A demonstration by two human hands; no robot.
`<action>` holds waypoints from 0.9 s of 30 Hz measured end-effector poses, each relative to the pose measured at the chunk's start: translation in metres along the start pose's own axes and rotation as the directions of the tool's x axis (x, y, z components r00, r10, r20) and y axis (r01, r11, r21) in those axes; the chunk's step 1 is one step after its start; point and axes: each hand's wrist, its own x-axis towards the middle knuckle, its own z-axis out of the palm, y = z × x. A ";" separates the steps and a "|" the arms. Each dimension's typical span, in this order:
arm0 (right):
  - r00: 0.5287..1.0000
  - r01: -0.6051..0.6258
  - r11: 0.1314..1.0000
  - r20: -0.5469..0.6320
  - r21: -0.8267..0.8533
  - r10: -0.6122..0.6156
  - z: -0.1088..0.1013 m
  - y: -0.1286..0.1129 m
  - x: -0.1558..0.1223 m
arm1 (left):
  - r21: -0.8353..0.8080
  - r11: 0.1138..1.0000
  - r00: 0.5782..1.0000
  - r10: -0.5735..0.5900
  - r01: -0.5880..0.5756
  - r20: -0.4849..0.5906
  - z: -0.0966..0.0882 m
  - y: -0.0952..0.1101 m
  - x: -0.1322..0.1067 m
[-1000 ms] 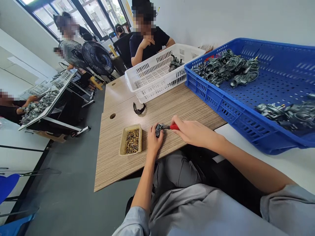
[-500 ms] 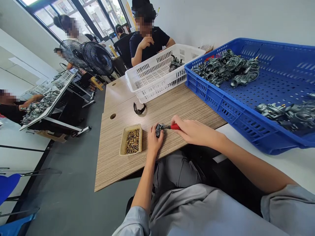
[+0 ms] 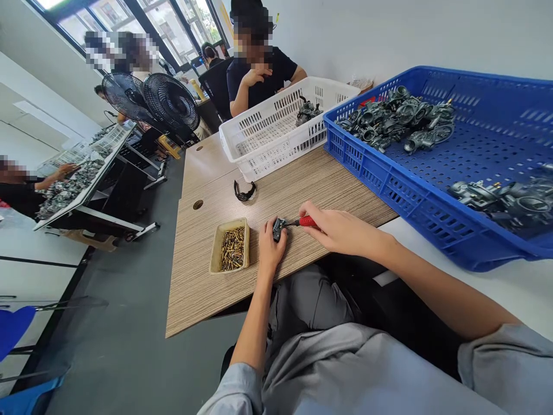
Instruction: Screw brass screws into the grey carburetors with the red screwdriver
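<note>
My left hand (image 3: 271, 249) is closed around a small dark metal carburetor (image 3: 279, 228) at the table's near edge. In my right hand (image 3: 330, 226) is a screwdriver (image 3: 307, 221) with a red handle, its shaft pointing left and its tip at the carburetor. The tip itself is too small to make out. Left of my left hand stands a cream plastic tub (image 3: 247, 245) holding many small brass parts (image 3: 233, 249). A black wristwatch (image 3: 245, 192) lies on the wood-grain table (image 3: 194, 288) beyond the tub.
A blue crate (image 3: 367, 178) with heaps of carburetors (image 3: 404, 118) stands on the right. Behind the table's middle, a white crate (image 3: 276, 155) holds a few. Opposite sits a person (image 3: 259, 75); fans (image 3: 170, 104) and a parts-covered workbench (image 3: 86, 184) with other people are at left.
My hands and the screwdriver stay nearly in place, with only a slight shift of the right fingers. In the background, people near the fans have moved.
</note>
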 end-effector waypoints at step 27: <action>0.991 -0.133 0.975 -0.011 -0.179 0.134 0.000 0.000 0.007 | 0.011 1.000 1.000 -0.013 0.013 -0.015 0.000 0.001 0.000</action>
